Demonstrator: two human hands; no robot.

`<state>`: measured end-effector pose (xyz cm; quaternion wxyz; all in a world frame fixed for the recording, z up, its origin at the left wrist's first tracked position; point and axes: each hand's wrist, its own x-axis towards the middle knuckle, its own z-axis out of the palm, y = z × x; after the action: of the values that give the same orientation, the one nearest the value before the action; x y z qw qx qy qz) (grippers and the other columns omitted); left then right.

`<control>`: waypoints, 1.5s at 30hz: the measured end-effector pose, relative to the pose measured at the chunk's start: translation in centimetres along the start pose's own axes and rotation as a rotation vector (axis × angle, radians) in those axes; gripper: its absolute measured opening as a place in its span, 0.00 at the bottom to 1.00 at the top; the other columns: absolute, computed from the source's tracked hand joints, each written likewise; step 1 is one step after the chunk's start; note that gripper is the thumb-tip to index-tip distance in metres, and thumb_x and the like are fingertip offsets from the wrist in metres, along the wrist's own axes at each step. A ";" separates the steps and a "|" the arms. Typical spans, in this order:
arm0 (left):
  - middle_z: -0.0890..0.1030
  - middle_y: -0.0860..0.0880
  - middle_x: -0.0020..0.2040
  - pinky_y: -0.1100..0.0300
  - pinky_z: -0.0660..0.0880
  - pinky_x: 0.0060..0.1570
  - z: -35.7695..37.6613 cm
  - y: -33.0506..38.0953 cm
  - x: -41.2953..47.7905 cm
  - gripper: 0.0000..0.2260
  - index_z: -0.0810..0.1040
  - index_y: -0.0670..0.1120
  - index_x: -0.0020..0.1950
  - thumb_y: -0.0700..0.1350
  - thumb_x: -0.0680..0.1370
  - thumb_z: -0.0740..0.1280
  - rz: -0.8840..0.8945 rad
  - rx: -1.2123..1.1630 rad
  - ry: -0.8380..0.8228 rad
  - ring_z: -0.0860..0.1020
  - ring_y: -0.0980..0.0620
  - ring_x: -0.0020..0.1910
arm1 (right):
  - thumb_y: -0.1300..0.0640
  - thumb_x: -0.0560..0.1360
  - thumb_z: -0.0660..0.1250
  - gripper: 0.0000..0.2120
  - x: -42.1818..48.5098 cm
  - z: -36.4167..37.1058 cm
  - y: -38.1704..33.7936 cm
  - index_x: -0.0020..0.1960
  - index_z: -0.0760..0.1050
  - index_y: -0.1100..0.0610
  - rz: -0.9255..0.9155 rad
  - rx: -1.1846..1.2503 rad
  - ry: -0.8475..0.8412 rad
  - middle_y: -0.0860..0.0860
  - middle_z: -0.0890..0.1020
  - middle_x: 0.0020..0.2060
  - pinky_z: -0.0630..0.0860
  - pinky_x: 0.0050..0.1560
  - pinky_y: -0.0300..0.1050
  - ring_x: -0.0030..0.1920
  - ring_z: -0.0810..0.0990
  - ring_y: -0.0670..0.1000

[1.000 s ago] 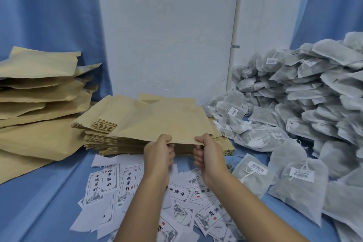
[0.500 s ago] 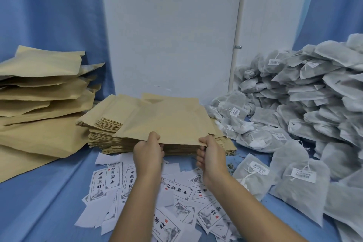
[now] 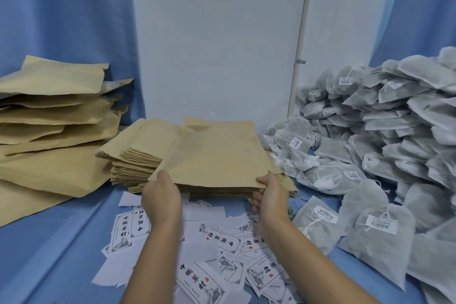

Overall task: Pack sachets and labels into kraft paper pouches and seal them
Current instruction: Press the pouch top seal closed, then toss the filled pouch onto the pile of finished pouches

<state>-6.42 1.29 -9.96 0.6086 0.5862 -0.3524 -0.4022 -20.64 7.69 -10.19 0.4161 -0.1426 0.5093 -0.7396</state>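
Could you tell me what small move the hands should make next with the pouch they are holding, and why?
Probably lift the flat tan kraft paper pouch clear of the stack of tan pouches, so it can be opened. The left hand and right hand pinch its near corners, while its far part seems to rest on the stack.
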 end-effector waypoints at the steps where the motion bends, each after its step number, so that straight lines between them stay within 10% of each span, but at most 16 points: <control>1: 0.74 0.44 0.39 0.55 0.64 0.35 -0.1 -0.1 0.1 0.11 0.70 0.42 0.37 0.45 0.77 0.57 -0.013 -0.006 0.008 0.71 0.43 0.40 | 0.62 0.74 0.59 0.12 0.0 0.0 0.0 0.34 0.61 0.54 0.006 -0.006 -0.003 0.46 0.60 0.18 0.53 0.18 0.35 0.17 0.56 0.44; 5: 0.76 0.43 0.44 0.55 0.72 0.37 -0.1 0.4 -0.6 0.10 0.72 0.44 0.39 0.46 0.78 0.56 -0.054 -0.155 -0.003 0.75 0.43 0.41 | 0.62 0.74 0.59 0.15 -0.3 0.1 -0.3 0.31 0.59 0.54 0.059 -0.049 -0.064 0.47 0.59 0.19 0.52 0.19 0.34 0.17 0.55 0.45; 11: 0.75 0.41 0.61 0.54 0.77 0.33 1.2 1.7 -2.1 0.20 0.64 0.43 0.67 0.30 0.78 0.58 -0.196 -0.546 -0.335 0.76 0.41 0.58 | 0.60 0.76 0.57 0.16 -2.0 1.6 0.2 0.29 0.63 0.55 0.133 -0.198 -0.343 0.48 0.64 0.19 0.54 0.20 0.36 0.19 0.58 0.46; 17: 0.74 0.49 0.57 0.54 0.77 0.40 -0.4 2.6 -0.6 0.26 0.63 0.55 0.64 0.26 0.77 0.54 -0.063 -0.577 -0.319 0.76 0.52 0.49 | 0.70 0.78 0.56 0.06 -3.1 5.0 0.1 0.48 0.72 0.68 0.161 -0.061 -0.350 0.60 0.80 0.31 0.74 0.22 0.36 0.23 0.79 0.50; 26: 0.77 0.49 0.53 0.50 0.80 0.44 -4.8 10.6 6.9 0.17 0.66 0.51 0.61 0.31 0.79 0.59 0.145 -0.751 -0.228 0.78 0.49 0.50 | 0.66 0.81 0.56 0.10 -2.9 18.2 -1.4 0.59 0.71 0.59 0.101 -0.045 -0.583 0.55 0.77 0.40 0.66 0.18 0.31 0.21 0.76 0.45; 34: 0.73 0.45 0.28 0.70 0.60 0.16 -8.3 16.3 19.3 0.06 0.69 0.41 0.44 0.38 0.81 0.58 -0.007 -0.423 -0.187 0.66 0.58 0.14 | 0.70 0.80 0.54 0.14 -1.3 34.0 -1.1 0.64 0.71 0.65 0.094 0.022 -0.634 0.56 0.76 0.39 0.72 0.21 0.33 0.19 0.74 0.45; 38: 0.74 0.43 0.34 0.70 0.67 0.18 -8.7 17.0 23.9 0.03 0.68 0.40 0.51 0.37 0.82 0.55 -0.099 -0.629 -0.258 0.73 0.57 0.21 | 0.70 0.79 0.59 0.15 0.0 37.9 0.1 0.65 0.69 0.70 0.193 0.067 -0.586 0.62 0.77 0.56 0.77 0.25 0.35 0.36 0.82 0.53; 42: 0.75 0.40 0.58 0.63 0.78 0.46 -9.1 17.7 25.9 0.13 0.67 0.35 0.66 0.36 0.82 0.57 -0.098 -0.941 -0.311 0.78 0.46 0.56 | 0.71 0.78 0.61 0.17 0.2 40.0 -0.5 0.67 0.68 0.70 0.246 0.205 -0.660 0.64 0.74 0.64 0.76 0.57 0.40 0.62 0.77 0.58; 45: 0.77 0.39 0.56 0.60 0.80 0.40 -9.2 16.7 24.9 0.14 0.65 0.34 0.67 0.31 0.81 0.55 -0.023 -1.044 -0.256 0.81 0.48 0.46 | 0.74 0.77 0.58 0.18 0.1 38.9 -0.2 0.67 0.65 0.73 0.270 0.219 -0.757 0.66 0.71 0.65 0.74 0.61 0.44 0.65 0.74 0.60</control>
<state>13.79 -17.44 4.99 0.7669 0.1559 -0.1705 -0.5987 3.88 -17.01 7.14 0.6799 -0.2912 0.2530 -0.6236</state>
